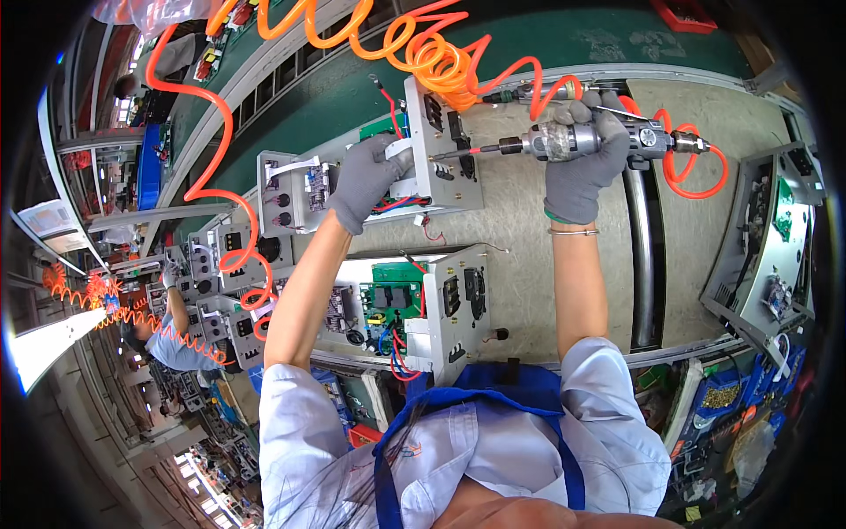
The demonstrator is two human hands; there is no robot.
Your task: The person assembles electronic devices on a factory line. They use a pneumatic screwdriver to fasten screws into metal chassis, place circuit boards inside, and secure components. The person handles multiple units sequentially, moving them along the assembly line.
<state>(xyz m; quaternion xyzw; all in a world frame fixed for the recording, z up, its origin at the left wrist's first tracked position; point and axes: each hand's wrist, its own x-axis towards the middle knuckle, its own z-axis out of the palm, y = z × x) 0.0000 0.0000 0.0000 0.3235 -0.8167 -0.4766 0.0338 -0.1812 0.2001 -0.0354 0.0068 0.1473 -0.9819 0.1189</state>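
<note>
My right hand (582,176), in a grey glove, is wrapped round an air screwdriver (564,141). Its long bit points left, with the tip at the outer face of the far metal chassis's end panel (425,150). On the inner side of that panel, my gloved left hand (366,181) has its fingers closed on a pale metal bracket (404,187); the fingertips are partly hidden. Red and blue wires run below that hand. A second open chassis (458,309) with a green circuit board (392,295) stands nearer to me, touched by neither hand.
Coiled orange air hoses (441,66) hang over the far side. Another tool (529,91) lies beyond the screwdriver. A metal roller (643,256) crosses the bench at right, before another open chassis (767,238). More units (233,256) line the left, where another person (181,339) works.
</note>
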